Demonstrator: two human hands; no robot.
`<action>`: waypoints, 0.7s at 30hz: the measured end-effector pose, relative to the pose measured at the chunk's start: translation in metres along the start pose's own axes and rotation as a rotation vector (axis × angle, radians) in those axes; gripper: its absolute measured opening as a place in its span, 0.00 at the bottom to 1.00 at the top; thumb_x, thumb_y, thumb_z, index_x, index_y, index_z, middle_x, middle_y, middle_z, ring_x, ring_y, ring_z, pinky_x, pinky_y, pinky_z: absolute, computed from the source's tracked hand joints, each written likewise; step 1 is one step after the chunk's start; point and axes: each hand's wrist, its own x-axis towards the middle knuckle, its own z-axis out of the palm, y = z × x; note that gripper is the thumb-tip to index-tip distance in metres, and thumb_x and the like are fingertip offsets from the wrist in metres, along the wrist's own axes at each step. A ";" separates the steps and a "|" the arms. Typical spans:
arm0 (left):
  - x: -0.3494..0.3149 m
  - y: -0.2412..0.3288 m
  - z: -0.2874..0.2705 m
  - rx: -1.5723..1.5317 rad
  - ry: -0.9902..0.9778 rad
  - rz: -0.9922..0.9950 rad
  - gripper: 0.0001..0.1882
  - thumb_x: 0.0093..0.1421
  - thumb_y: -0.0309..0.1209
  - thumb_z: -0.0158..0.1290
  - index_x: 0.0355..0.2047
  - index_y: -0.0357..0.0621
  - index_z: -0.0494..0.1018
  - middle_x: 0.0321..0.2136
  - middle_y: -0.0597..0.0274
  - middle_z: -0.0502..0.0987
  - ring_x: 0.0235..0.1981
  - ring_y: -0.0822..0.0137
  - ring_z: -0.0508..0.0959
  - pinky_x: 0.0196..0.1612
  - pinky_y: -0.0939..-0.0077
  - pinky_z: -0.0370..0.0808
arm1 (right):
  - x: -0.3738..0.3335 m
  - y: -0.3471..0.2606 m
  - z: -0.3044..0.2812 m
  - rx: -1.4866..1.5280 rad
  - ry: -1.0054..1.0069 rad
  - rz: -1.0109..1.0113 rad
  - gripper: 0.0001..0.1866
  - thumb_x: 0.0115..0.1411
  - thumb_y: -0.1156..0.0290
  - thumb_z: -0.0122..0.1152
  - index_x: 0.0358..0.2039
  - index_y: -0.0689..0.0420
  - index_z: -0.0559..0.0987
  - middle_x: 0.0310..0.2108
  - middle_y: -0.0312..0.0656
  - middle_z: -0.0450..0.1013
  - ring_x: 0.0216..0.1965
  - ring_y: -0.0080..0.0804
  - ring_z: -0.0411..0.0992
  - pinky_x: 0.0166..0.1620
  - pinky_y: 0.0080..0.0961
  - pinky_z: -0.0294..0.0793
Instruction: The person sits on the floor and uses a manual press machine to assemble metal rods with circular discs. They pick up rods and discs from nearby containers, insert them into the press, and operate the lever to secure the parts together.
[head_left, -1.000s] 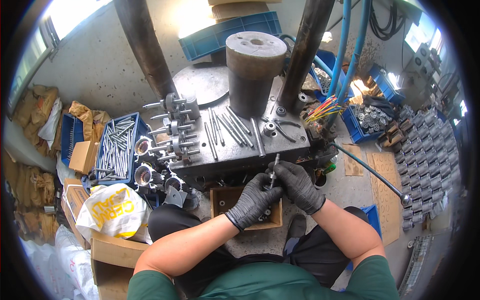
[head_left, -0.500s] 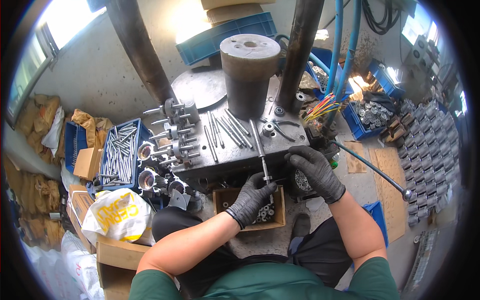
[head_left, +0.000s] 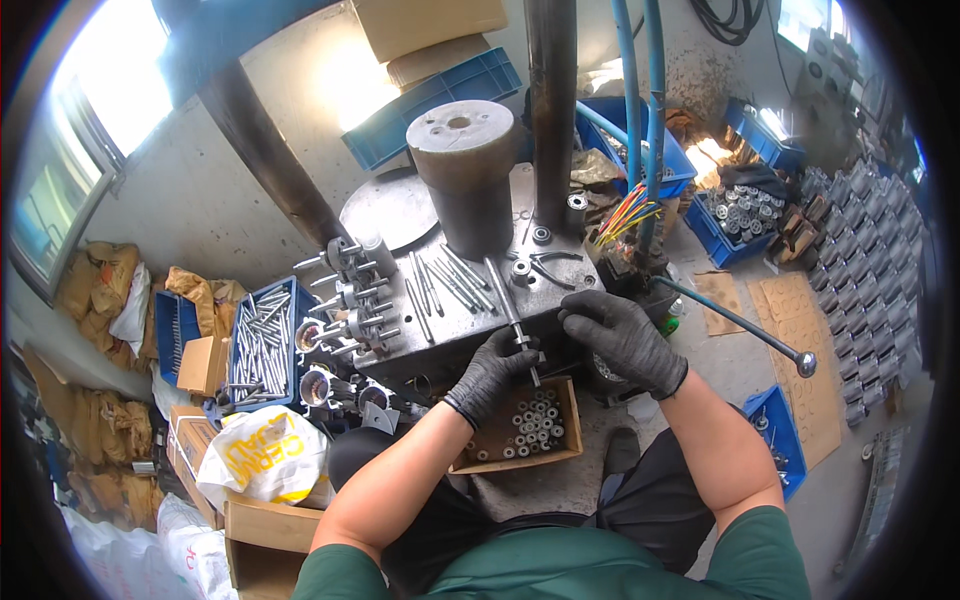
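Observation:
My left hand [head_left: 490, 372], in a dark grey glove, is closed around the lower part of a stepped metal shaft [head_left: 503, 290]. The shaft slants over the front edge of the metal work block [head_left: 455, 332], with a collar near its lower end. To its right, my gloved right hand [head_left: 630, 343] hovers by the block's front corner, fingers bent together; whatever they pinch is hidden. Several loose shafts [head_left: 455, 283] lie on the block, left of the held one. Pliers [head_left: 553, 268] and a ring-shaped bearing [head_left: 521, 271] lie to its right.
Below my hands stands a cardboard box [head_left: 574, 420] of small metal rings. Shafts with discs [head_left: 357, 298] crowd the block's left end. A thick steel cylinder [head_left: 462, 165] rises behind. At left is a blue bin [head_left: 238, 365] of shafts; a ball-ended lever [head_left: 804, 364] juts out right.
The view has shifted, showing more of the ring box. My left hand still grips the shaft, and its lower tip now shows below the fingers. My right hand stays near the corner.

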 end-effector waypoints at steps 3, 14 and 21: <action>-0.002 -0.009 -0.007 0.201 0.039 0.091 0.37 0.57 0.25 0.72 0.65 0.37 0.67 0.50 0.59 0.79 0.51 0.66 0.79 0.58 0.68 0.79 | 0.002 -0.004 -0.002 -0.028 0.005 -0.102 0.21 0.68 0.65 0.66 0.55 0.66 0.80 0.49 0.52 0.81 0.49 0.36 0.80 0.55 0.34 0.79; -0.027 0.073 0.047 0.390 -0.001 0.707 0.42 0.59 0.20 0.69 0.69 0.44 0.60 0.51 0.59 0.76 0.50 0.66 0.78 0.57 0.65 0.78 | -0.003 -0.035 -0.026 -0.312 0.081 -0.293 0.17 0.64 0.68 0.70 0.51 0.63 0.82 0.43 0.53 0.81 0.45 0.42 0.82 0.50 0.35 0.81; 0.020 0.218 0.063 0.338 -0.029 0.987 0.42 0.64 0.26 0.67 0.71 0.35 0.53 0.48 0.56 0.76 0.47 0.66 0.80 0.53 0.68 0.81 | 0.003 -0.022 -0.018 -0.413 0.091 -0.442 0.18 0.60 0.67 0.71 0.48 0.60 0.81 0.38 0.56 0.79 0.41 0.55 0.81 0.46 0.43 0.81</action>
